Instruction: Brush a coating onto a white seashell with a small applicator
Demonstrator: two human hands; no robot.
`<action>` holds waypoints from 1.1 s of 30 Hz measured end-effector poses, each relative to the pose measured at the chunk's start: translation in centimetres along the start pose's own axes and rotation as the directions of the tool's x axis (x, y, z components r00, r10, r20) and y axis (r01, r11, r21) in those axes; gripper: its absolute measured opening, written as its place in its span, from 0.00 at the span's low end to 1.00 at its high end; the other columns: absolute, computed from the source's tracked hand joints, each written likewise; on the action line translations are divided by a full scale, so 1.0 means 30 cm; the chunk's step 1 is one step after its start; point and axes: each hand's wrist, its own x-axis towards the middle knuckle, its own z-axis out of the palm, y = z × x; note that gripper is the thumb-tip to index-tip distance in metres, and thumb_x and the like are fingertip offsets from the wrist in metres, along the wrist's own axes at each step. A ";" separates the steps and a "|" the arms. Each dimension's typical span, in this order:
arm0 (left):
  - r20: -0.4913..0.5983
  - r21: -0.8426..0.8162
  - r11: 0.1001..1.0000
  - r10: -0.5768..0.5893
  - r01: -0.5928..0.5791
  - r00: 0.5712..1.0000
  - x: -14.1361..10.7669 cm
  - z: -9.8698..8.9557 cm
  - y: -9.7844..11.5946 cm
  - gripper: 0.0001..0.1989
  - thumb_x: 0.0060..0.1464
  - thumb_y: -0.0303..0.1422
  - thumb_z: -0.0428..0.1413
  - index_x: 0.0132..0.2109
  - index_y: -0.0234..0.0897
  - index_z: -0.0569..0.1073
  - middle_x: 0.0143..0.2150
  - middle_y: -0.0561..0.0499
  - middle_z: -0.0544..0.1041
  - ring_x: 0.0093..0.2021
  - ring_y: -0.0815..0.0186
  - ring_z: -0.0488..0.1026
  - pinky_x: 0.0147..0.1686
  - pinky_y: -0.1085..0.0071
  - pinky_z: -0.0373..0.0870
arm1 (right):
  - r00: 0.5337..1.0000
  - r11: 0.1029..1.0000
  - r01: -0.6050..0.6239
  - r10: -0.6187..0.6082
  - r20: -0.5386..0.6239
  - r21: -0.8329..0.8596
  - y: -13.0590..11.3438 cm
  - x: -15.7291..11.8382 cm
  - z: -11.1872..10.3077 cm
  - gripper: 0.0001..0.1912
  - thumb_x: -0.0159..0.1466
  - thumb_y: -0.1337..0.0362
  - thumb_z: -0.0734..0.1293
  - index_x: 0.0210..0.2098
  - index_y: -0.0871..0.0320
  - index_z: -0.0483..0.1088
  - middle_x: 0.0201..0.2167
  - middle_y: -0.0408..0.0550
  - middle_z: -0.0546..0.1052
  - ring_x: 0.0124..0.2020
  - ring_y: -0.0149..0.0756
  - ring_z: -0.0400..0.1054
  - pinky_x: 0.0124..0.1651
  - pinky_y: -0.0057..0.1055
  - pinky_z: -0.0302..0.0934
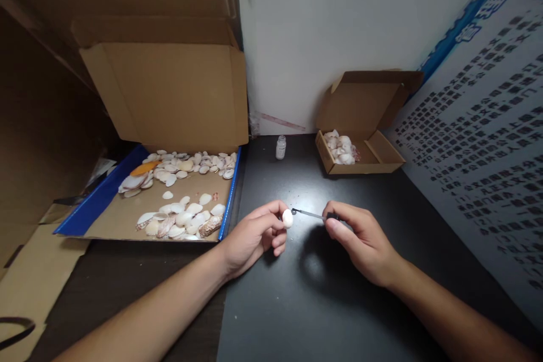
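White and oval, a small shell (287,218) is pinched between the thumb and fingertips of the left hand (257,232), with the lower fingers loosely curled beneath it. By the right hand (360,240) a slender tool (311,214) is held, its dark handle gripped between thumb and forefinger. The decisive relation is judged to be the one between shell and tool tip: the shell lies directly to the left of the right hand, and the thin shaft is aimed across at it, almost level in the view. The shell's longer axis appears to be set roughly crosswise to the shaft. The dark tip is placed just beside the shell's right edge; whether contact is made cannot be told. The shell is nearer to the left hand, by which it is borne, while the right hand is kept away by the shaft's length.

Below both hands a dark tabletop (258,311) is seen. Beyond them, a small bottle (280,149) is stood upright near the wall (339,17). To the left, many loose shells (193,218) are spread in two groups inside a blue-sided box (127,212). Farther right, whitish shells (340,150) are heaped in a smaller cardboard box (365,169), beside which a printed poster (479,153) is seen.
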 end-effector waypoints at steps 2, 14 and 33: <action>0.004 0.002 1.000 0.001 -0.001 1.000 -0.001 0.000 0.001 0.04 0.49 0.25 0.51 0.34 0.35 0.63 0.25 0.56 0.59 0.23 0.74 0.57 0.24 0.75 0.58 | 1.000 1.000 0.018 -0.018 0.018 0.023 0.000 0.001 0.000 0.15 0.69 0.60 0.57 0.27 0.57 0.59 0.21 0.40 0.62 0.23 0.30 0.56 0.28 0.28 0.50; 0.016 0.022 1.000 -0.001 0.001 1.000 0.000 0.000 -0.003 0.04 0.49 0.25 0.51 0.33 0.35 0.63 0.25 0.56 0.59 0.22 0.75 0.57 0.24 0.75 0.57 | 0.997 0.998 0.048 -0.050 0.060 0.042 0.004 0.001 0.001 0.15 0.69 0.59 0.58 0.27 0.57 0.60 0.22 0.40 0.62 0.24 0.30 0.56 0.28 0.28 0.50; 0.018 0.058 0.998 0.002 -0.003 1.000 0.000 0.005 -0.008 0.06 0.48 0.26 0.53 0.34 0.36 0.63 0.25 0.57 0.60 0.22 0.75 0.56 0.23 0.76 0.57 | 0.999 0.999 0.038 -0.039 0.036 0.032 0.012 -0.001 -0.002 0.16 0.68 0.59 0.58 0.26 0.57 0.58 0.20 0.39 0.60 0.23 0.30 0.54 0.27 0.29 0.48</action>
